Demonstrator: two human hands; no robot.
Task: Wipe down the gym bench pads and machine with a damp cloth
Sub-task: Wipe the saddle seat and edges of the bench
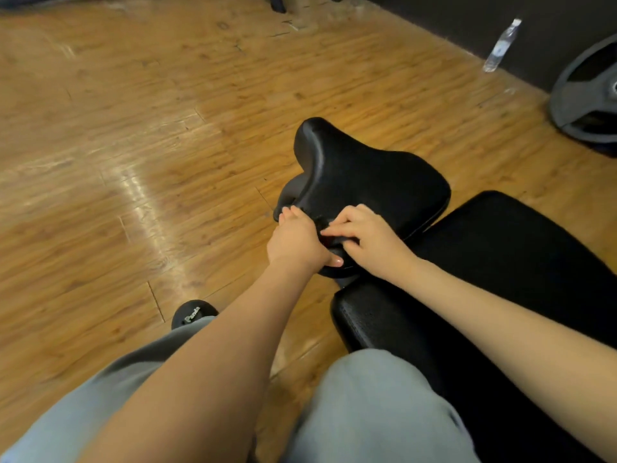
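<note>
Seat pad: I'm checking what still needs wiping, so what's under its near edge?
Both hands, left hand and right hand, cover the seat pad's near edge. Dark hardware shows between them; no cloth is discernible.

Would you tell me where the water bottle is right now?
The water bottle stands at the head view's upper right, against the dark wall, left of the weight plate.

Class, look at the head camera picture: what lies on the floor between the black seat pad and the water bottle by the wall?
In the head view, only bare wooden floor lies between the seat pad and the water bottle.

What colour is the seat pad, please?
Black, seen in the head view: seat pad.
</note>
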